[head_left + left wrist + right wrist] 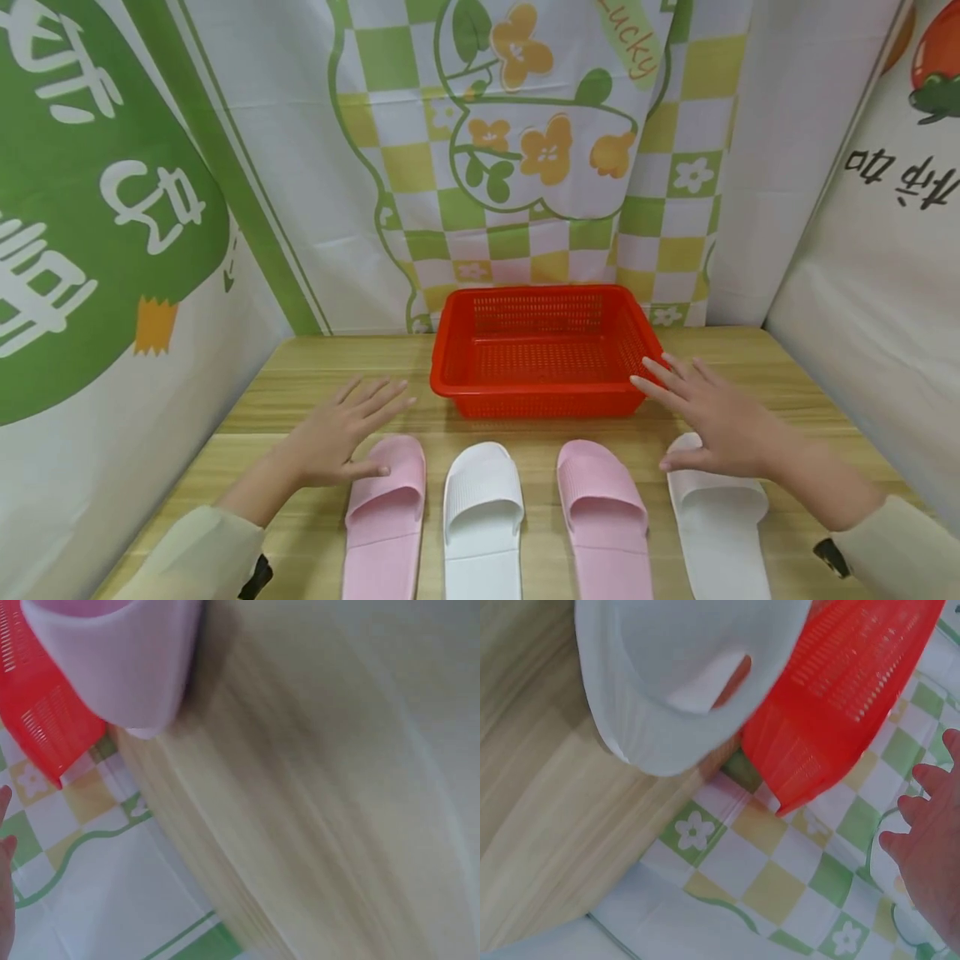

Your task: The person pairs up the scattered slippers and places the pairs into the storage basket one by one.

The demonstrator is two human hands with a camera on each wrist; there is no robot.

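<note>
Four slippers lie in a row along the near edge of the tabletop [750, 350], toes pointing away from the person: a pink slipper on the far left [386, 517], a white slipper [482, 517] next to it, a second pink slipper [603, 517] after that, and a second white slipper on the far right [718, 517]. Just behind the row stands a red basket [542, 350] with perforated walls, and nothing shows inside it. Judging from this, the work seems to be at its very start: all four slippers rest on the wood, none is lifted, and the basket holds nothing.

The left hand [337, 429] hovers palm down beside the toe of the far-left pink slipper. Its fingers [378, 400] are spread and nearly straight, and the thumb reaches onto the slipper's toe. It has hold of nothing.

The right hand [716, 412] is likewise flat and spread, palm down, over the toe of the far-right white slipper. Its fingertips reach toward the basket's near right corner; whether they touch the rim cannot be told. The thumb lies at the slipper's front edge, and nothing is gripped.

Both forearms come in from the lower corners in pale green sleeves [198, 558]. Printed cloths hang behind and at both sides: a green-and-yellow checked cloth with flowers [525, 150] at the back.
</note>
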